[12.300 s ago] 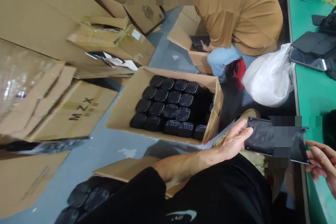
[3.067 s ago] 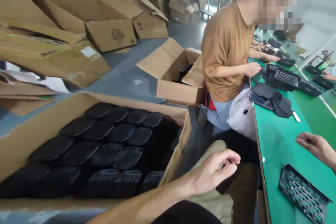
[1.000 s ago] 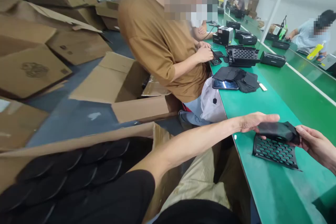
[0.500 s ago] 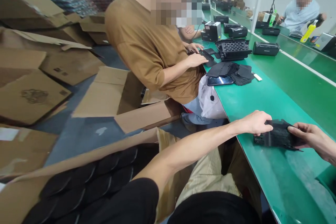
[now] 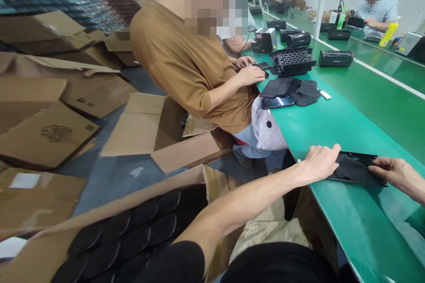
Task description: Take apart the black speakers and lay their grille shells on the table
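At the near edge of the green table, a black plastic panel point(image 5: 360, 171) with a thin raised rim lies between my two hands. Its upper face looks smooth and dark, like cloth laid over it. My left hand point(image 5: 321, 162) is closed at the panel's left end, with its fingertips partly hidden. The right end is pinched between the thumb and fingers of my right hand point(image 5: 398, 176). Farther up the table is a loose pile of black cloth pieces point(image 5: 305, 92), beside a phone point(image 5: 278, 102).
A co-worker in a brown shirt point(image 5: 186, 66) sits on my left, hands on a dark piece. Black speaker housings point(image 5: 336, 58) and a perforated black shell point(image 5: 292, 61) stand along the table point(image 5: 318, 126). An open carton of black rounded parts point(image 5: 133, 230) and other cardboard boxes point(image 5: 49, 135) fill the left.
The panel has turned so its smooth dark face shows more, where a ribbed, slotted side showed before. My left hand has shifted slightly toward the panel's left end. The view has shifted a little.
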Motion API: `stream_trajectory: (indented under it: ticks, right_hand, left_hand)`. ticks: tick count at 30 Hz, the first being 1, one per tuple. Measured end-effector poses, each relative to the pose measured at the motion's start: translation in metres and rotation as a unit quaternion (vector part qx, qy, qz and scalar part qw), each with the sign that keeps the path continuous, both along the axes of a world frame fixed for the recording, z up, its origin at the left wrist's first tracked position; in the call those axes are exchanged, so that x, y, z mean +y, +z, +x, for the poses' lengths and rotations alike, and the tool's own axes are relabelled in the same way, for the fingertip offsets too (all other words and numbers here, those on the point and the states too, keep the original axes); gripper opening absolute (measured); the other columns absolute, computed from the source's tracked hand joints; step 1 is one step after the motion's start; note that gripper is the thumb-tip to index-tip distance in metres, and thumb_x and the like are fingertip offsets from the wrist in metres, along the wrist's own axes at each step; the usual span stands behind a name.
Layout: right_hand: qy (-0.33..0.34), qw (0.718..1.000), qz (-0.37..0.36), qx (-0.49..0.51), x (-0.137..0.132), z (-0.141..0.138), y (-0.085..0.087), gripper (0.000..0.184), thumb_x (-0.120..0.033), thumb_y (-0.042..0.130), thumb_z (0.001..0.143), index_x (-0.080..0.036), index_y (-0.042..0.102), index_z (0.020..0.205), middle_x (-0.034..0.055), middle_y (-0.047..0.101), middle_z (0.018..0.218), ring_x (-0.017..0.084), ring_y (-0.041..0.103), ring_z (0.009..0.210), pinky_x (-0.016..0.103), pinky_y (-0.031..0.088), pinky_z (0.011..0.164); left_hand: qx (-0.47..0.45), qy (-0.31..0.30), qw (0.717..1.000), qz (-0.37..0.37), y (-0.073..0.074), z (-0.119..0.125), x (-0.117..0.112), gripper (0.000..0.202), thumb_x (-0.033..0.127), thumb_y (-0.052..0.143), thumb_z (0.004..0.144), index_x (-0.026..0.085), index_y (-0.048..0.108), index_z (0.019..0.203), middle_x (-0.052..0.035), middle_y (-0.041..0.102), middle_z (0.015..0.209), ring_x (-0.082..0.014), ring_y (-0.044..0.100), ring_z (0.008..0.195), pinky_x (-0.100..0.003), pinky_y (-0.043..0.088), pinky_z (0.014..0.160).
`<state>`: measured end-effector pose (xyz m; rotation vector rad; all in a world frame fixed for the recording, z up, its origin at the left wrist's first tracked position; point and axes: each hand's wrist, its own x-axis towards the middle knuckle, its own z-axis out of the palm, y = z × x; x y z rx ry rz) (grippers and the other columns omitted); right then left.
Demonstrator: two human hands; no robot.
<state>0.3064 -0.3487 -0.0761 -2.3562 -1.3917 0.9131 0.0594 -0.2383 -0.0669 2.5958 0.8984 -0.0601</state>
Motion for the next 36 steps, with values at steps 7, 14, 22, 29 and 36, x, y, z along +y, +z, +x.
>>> stream_trajectory:
  ticks: [7, 14, 22, 29, 36]
  right_hand:
    - [0.011, 0.988, 0.020, -0.150, -0.009, 0.016, -0.018, 0.043, -0.071, 0.052, 0.077, -0.029, 0.055, 0.074, 0.0036, 0.064, 0.063, 0.026, 0.061, 0.061, 0.037, 0.038, 0.061]
    - [0.015, 0.987, 0.122, -0.102, 0.004, 0.029, -0.022, 0.048, -0.066, 0.058, 0.076, -0.027, 0.070, 0.100, 0.0082, 0.073, 0.083, 0.029, 0.066, 0.074, 0.039, 0.045, 0.066]
    - [-0.002, 0.982, 0.061, 0.176, 0.011, -0.014, 0.015, 0.069, -0.089, 0.072, 0.069, -0.023, 0.068, 0.087, 0.0040, 0.068, 0.073, 0.022, 0.061, 0.067, 0.034, 0.053, 0.061]
    - [-0.021, 0.950, 0.053, 0.308, 0.018, -0.089, 0.008, 0.071, -0.077, 0.091, 0.064, -0.023, 0.071, 0.105, 0.0028, 0.069, 0.089, 0.017, 0.057, 0.070, 0.028, 0.051, 0.058]
    - [-0.037, 0.908, 0.020, 0.416, 0.037, -0.151, -0.011, 0.060, -0.056, 0.105, 0.053, -0.022, 0.068, 0.084, -0.0023, 0.058, 0.072, 0.012, 0.048, 0.058, 0.023, 0.044, 0.051]
  left_hand:
    - [-0.034, 0.083, 0.995, -0.045, -0.003, -0.007, 0.006, 0.063, 0.051, 0.073, 0.094, 0.015, 0.050, 0.140, -0.0196, 0.077, 0.111, -0.0432, 0.075, 0.109, -0.049, 0.053, 0.093]
    - [-0.092, 0.121, 0.986, -0.073, -0.021, -0.015, 0.018, 0.028, 0.038, 0.056, 0.100, 0.025, 0.074, 0.118, -0.0104, 0.072, 0.126, -0.0319, 0.072, 0.114, -0.045, 0.054, 0.099]
    - [-0.374, 0.163, 0.789, -0.460, -0.028, -0.074, 0.010, 0.046, 0.061, 0.073, 0.088, 0.019, 0.061, 0.105, 0.0011, 0.068, 0.077, -0.0156, 0.066, 0.060, -0.027, 0.054, 0.058]
    - [-0.495, 0.271, 0.660, -0.496, -0.032, -0.163, -0.042, 0.064, 0.059, 0.093, 0.071, 0.016, 0.065, 0.109, -0.0005, 0.069, 0.084, -0.0112, 0.064, 0.063, -0.022, 0.051, 0.058]
    - [-0.548, 0.378, 0.585, -0.464, -0.043, -0.217, -0.076, 0.054, 0.053, 0.091, 0.074, 0.015, 0.067, 0.104, 0.0011, 0.066, 0.081, -0.0094, 0.058, 0.063, -0.021, 0.042, 0.058]
